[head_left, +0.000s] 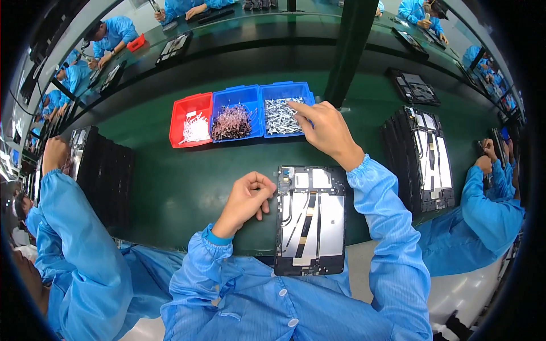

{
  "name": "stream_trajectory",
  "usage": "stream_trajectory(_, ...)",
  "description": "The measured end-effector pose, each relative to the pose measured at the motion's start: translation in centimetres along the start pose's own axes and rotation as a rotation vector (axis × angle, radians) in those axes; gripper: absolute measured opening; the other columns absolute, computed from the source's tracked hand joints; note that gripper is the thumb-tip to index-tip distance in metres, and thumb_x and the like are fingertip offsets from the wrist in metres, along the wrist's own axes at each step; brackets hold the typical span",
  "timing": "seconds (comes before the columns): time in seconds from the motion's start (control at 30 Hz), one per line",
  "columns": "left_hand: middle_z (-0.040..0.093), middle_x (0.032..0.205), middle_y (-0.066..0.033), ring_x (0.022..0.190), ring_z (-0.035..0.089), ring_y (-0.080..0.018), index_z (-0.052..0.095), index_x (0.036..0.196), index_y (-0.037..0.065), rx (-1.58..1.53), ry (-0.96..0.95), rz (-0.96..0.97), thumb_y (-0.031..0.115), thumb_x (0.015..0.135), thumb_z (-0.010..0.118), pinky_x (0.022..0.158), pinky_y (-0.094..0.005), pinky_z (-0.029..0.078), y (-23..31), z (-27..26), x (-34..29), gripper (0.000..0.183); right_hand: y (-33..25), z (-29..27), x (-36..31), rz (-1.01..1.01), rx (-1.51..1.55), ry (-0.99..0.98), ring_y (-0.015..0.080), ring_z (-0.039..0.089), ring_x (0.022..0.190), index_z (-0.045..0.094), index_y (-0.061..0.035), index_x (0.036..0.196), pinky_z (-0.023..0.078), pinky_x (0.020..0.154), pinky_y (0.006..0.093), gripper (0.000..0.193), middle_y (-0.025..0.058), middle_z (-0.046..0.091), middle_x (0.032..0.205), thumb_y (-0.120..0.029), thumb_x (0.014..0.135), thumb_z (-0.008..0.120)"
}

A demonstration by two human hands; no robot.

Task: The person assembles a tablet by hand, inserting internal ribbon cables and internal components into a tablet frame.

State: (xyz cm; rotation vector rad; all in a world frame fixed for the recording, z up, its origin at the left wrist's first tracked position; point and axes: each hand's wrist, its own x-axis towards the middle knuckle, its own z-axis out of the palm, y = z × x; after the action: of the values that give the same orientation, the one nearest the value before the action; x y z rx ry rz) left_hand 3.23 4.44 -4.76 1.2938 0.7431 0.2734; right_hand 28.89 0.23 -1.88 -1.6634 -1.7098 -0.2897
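An opened tablet (331, 221) with bare circuit parts and silvery plates lies in front of me, its lower end at the table's front edge. Beside its upper left edge is my left hand (245, 202), fingers curled in a pinch; whatever they hold, if anything, is too small to make out. My right hand (329, 128) reaches over the right blue bin (287, 86), its index finger and thumb slightly apart above a heap of small silvery parts (280, 118). No part is visible between those fingertips.
Left of that bin stand another blue bin (236, 94) of pinkish-brown pieces and a red bin (183, 105) of white strips. Stacks of dark tablet housings rise at left (108, 176) and right (401, 165). A green post (348, 57) stands behind; co-workers sit at both sides.
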Motion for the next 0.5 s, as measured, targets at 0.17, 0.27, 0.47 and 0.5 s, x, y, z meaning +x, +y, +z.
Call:
stream_trajectory(0.17, 0.061, 0.077, -0.0027, 0.053, 0.056, -0.0047, 0.061, 0.1, 0.001, -0.075, 0.117, 0.183, 0.017, 0.094, 0.069, 0.038, -0.0182, 0.038, 0.5, 0.1, 0.8, 0.018, -0.9, 0.3, -0.6, -0.041, 0.066, 0.109, 0.0277, 0.063, 0.067, 0.071, -0.0054, 0.113, 0.048, 0.067, 0.0384, 0.027, 0.0115, 0.068, 0.075, -0.005, 0.086, 0.068)
stream_trajectory(0.27, 0.062, 0.078, -0.0026, 0.053, 0.055, -0.0047, 0.061, 0.102, 0.001, -0.072, 0.158, 0.219, 0.017, 0.094, 0.069, 0.039, -0.018, 0.037, 2.2, 0.5, 1.6, 0.02, -0.6, 0.4, -0.5, -0.129, -0.089, 0.123, 0.0257, 0.063, 0.066, 0.072, -0.0055, 0.111, 0.047, 0.063, 0.0374, 0.028, 0.0101, 0.068, 0.074, -0.004, 0.083, 0.069)
stream_trajectory(0.47, 0.059, 0.075, -0.0014, 0.05, 0.055, -0.0052, 0.062, 0.106, 0.0, 0.01, 0.186, 0.262, 0.017, 0.096, 0.067, 0.037, -0.0185, 0.037, 3.6, 1.0, 4.0, 0.02, -0.9, 0.7, -0.6, -0.117, -0.146, 0.135, 0.0219, 0.06, 0.06, 0.073, -0.0087, 0.11, 0.043, 0.059, 0.0348, 0.029, 0.0077, 0.067, 0.071, -0.004, 0.081, 0.072)
stream_trajectory(0.5, 0.059, 0.075, -0.0015, 0.05, 0.056, -0.0056, 0.061, 0.11, 0.0, 0.067, 0.224, 0.328, 0.018, 0.096, 0.066, 0.036, -0.0191, 0.038, 4.0, 1.3, 4.3, 0.023, -1.1, 0.6, -0.5, -0.124, -0.144, 0.133, 0.0219, 0.06, 0.06, 0.073, -0.0087, 0.11, 0.043, 0.059, 0.0348, 0.029, 0.0077, 0.067, 0.071, -0.004, 0.081, 0.072)
